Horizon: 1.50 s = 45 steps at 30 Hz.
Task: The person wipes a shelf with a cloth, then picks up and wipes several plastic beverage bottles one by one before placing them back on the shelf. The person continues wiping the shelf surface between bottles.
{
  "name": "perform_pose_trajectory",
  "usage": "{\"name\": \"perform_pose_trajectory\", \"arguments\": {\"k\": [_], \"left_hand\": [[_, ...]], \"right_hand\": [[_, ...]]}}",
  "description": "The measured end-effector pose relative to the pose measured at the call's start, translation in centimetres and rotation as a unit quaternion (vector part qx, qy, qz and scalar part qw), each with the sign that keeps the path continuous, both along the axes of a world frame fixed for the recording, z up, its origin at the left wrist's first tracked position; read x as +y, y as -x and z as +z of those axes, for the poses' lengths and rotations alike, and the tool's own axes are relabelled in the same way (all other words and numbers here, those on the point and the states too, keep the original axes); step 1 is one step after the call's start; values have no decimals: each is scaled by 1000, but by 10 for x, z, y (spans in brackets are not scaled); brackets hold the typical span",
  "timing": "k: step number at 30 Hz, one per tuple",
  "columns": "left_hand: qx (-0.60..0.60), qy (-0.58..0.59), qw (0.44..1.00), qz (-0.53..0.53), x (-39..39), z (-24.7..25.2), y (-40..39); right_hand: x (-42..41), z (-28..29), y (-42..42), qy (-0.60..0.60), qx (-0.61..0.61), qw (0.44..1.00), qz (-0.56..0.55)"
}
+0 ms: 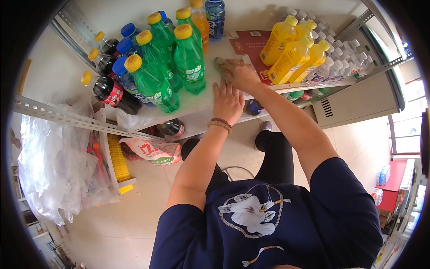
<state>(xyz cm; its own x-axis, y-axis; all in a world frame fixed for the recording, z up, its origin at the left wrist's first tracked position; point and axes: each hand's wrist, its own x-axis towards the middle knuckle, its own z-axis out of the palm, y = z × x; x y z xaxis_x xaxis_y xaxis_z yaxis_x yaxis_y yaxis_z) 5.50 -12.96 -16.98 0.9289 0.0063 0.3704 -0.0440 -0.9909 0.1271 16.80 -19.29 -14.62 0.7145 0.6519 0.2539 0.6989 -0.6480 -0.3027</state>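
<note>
My left hand [228, 104], with beaded bracelets at the wrist, lies palm down near the front edge of a white shelf [201, 104]. Just beyond it, my right hand [240, 74] presses on a greyish cloth [220, 62] against the shelf board. Green plastic soda bottles [189, 64] with yellow caps stand left of my hands, beside blue-capped bottles [125, 47] and cola bottles [111, 90]. To the right, yellow drink bottles [289, 64] are grouped by a flat red cardboard sheet [250, 42]. Part of the cloth is hidden under my fingers.
Many clear bottles [339, 64] fill the shelf's right end. An orange drink bottle [199, 23] stands at the back. Perforated metal rails [84, 119] edge the rack. Plastic bags [57, 161] hang at left. Below are more bottles [172, 127] and a printed bag [154, 151].
</note>
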Motion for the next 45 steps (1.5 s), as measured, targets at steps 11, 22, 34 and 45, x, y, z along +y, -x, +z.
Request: {"name": "perform_pose_trajectory", "arguments": {"k": [11, 22, 34, 45], "left_hand": [[17, 9, 1000, 6, -2, -4, 0], [13, 16, 1000, 18, 0, -7, -2], [-19, 24, 1000, 7, 0, -2, 1], [8, 33, 999, -4, 0, -2, 0]], "right_hand": [[-6, 2, -23, 113, -83, 988, -61], [-12, 59, -46, 59, 82, 993, -59], [33, 16, -27, 198, -31, 975, -91], [90, 35, -88, 264, 114, 935, -208]]}}
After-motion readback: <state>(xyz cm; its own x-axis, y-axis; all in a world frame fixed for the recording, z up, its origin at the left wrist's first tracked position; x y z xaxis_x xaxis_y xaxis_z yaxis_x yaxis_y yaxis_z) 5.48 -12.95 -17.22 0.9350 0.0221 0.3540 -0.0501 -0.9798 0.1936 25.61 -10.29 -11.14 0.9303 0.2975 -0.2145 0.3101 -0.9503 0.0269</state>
